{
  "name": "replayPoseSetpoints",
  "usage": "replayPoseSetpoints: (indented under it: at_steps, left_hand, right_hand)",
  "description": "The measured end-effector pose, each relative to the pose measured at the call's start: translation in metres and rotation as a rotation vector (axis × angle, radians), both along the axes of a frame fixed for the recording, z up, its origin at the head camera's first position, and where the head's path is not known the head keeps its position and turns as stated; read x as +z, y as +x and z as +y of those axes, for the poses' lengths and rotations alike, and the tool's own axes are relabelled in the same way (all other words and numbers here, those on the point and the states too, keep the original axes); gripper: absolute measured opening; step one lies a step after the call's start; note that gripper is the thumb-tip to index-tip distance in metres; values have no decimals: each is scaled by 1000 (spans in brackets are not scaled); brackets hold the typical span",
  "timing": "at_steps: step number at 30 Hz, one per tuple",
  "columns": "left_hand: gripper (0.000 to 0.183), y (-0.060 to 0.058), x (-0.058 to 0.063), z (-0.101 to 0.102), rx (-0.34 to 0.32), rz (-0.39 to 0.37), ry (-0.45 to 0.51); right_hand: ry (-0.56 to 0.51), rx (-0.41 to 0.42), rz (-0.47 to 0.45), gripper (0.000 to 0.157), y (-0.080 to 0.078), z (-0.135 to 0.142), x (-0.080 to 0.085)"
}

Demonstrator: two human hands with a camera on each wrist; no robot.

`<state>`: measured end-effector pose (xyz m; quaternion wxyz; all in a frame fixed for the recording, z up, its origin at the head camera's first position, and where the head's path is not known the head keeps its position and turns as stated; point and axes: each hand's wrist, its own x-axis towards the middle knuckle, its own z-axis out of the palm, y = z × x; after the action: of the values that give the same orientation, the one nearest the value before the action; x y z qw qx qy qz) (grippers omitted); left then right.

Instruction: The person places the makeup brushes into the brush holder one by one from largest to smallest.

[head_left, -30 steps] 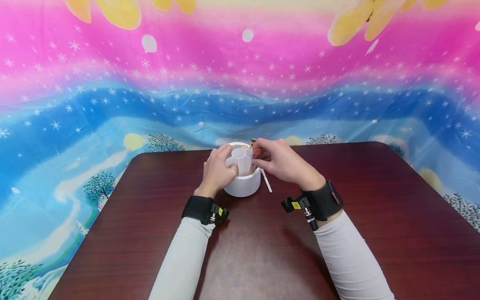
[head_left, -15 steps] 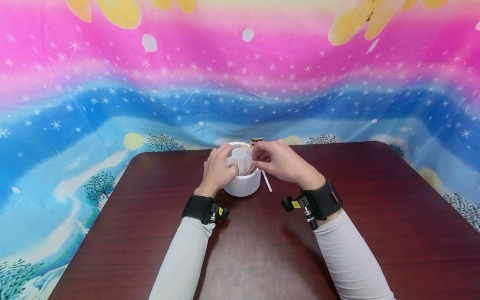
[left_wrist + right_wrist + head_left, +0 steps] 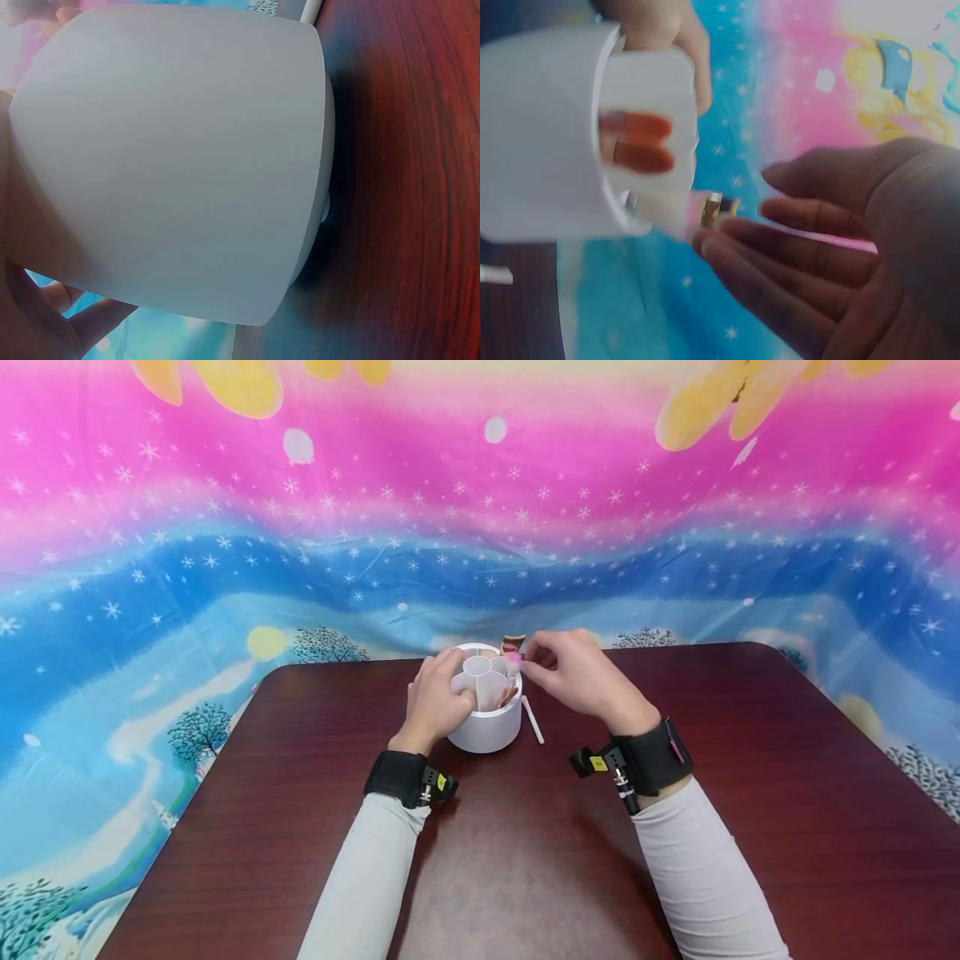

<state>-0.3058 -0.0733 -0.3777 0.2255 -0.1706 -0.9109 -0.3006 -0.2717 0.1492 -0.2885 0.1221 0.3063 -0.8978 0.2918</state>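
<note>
A white round desk organizer (image 3: 483,733) with inner dividers stands on the table. My left hand (image 3: 438,697) grips its left side, fingers over the far side and thumb at the divider near the front. In the right wrist view, two orange-brown rounded tips (image 3: 646,157) lean in one compartment. Beside them a translucent piece with a pink end (image 3: 696,210) sticks out past the rim. My right hand (image 3: 577,677) is right at this pink end, its thumb and fingers apart in the right wrist view. A small dark red and black piece with a yellow edge (image 3: 514,642) shows behind it.
A thin white stick (image 3: 534,722) lies on the dark red-brown table (image 3: 480,860), to the right of the organizer. A colourful cloth backdrop (image 3: 450,543) hangs behind the table's far edge.
My right hand has drawn back up and to the right from the organizer's edge, uncovering the pink-ended piece and the brown tips. My left hand stays in place.
</note>
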Motion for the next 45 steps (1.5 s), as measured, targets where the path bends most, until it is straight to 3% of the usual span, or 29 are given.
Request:
replayPoseSetpoints:
  at_steps: [5,12,23,32,40,45]
  left_hand:
    - [49,-1,0,1,4,16,-7]
    - [49,-1,0,1,14,15,-17]
    - [50,-1,0,0,13,7,-14]
    - [49,-1,0,0,13,6,-11]
    - [48,-3,-2,-1,9,9,-8]
    - [47,-3,-2,-1,6,13,-4]
  right_hand:
    - [38,-130,-8,7,-6,13,-3]
    - [63,-198,-48,9,-14,22,-11]
    - [130,-241,-116,16,-26,25,-29]
    - [243,-255,-238,22,-38,10,-56]
    - [311,-241,-371,36,-41,4,-70]
    - [356,-229,-440,29,-40,-2,-75]
